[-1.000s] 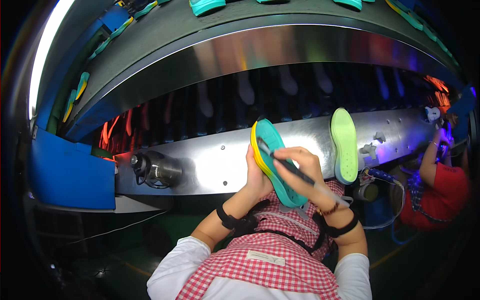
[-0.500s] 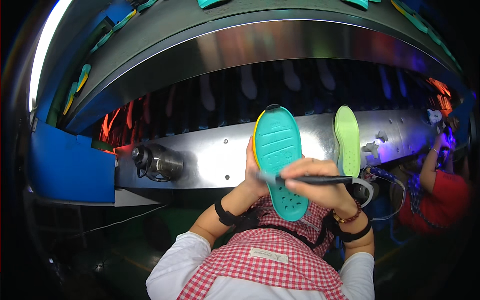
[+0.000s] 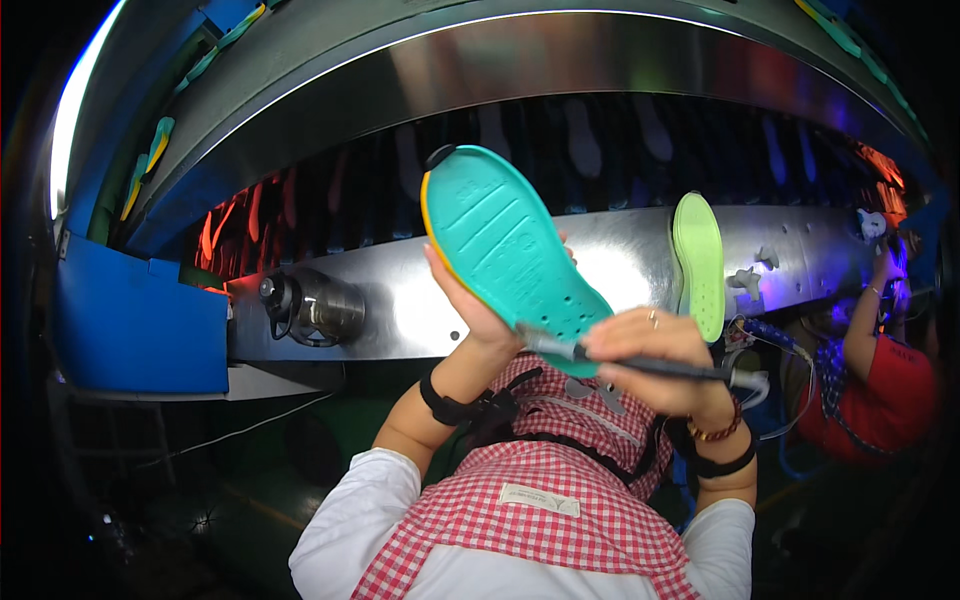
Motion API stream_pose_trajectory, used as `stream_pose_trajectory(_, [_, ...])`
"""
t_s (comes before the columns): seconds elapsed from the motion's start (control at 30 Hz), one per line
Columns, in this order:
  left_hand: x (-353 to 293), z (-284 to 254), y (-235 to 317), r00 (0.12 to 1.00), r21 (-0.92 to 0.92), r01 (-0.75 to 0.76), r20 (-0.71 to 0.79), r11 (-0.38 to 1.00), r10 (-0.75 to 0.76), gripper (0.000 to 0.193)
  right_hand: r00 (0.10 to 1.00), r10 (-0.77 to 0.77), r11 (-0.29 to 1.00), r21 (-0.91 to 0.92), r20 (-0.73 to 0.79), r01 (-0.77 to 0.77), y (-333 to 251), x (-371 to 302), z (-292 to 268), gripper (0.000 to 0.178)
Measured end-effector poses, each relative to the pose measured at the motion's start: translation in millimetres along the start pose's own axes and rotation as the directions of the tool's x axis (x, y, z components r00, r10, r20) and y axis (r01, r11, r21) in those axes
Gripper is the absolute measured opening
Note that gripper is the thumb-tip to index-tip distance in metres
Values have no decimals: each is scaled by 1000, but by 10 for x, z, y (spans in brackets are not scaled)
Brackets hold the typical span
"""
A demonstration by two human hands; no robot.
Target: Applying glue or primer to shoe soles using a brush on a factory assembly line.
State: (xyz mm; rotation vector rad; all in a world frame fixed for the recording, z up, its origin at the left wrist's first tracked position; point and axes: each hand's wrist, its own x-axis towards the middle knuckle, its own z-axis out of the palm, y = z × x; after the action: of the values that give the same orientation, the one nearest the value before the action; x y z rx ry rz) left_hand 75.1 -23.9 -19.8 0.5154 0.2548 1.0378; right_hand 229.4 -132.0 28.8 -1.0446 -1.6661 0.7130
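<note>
The left forearm (image 3: 408, 428) slants up and inward to the left hand (image 3: 484, 315), its thumb (image 3: 450, 278) stretched upward. The right forearm (image 3: 728, 487) rises more steeply; the right hand (image 3: 660, 345) bends leftward at the wrist (image 3: 712, 408), its fingers (image 3: 622, 335) curled in a close pinch.

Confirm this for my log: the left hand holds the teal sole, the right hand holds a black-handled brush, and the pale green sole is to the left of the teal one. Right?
Not quite: in the head view, the pale green sole is to the right of the teal sole. The left hand does hold the teal sole, and the right hand the black-handled brush.
</note>
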Motion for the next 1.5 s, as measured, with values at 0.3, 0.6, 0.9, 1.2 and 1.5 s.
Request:
stream_pose_trajectory(0.3, [32, 40, 168, 1000, -34, -31, 6, 999, 31, 87, 985, -26, 993, 119, 169, 6, -25, -116, -39, 20])
stream_pose_trajectory(0.6, [58, 42, 245, 986, -20, 16, 165, 1000, -13, 90, 984, 71, 940, 320, 161, -120, 87, -157, -133, 22])
stream_pose_trajectory(0.9, [-275, 22, -56, 937, -108, 332, 155, 937, -315, 66, 863, 490, 702, 531, 124, -474, -16, -151, 36, 21])
stream_pose_trajectory(1.2, [-99, -121, 143, 743, 94, 601, 300, 794, -598, 51, 950, 87, 969, 195, 300, -150, 19, -109, -58, 21])
stream_pose_trajectory(1.5, [-53, 60, 294, 515, 589, 690, 9, 421, -857, 55, 876, -1, 1000, 13, 482, -6, -71, -18, -293, 19])
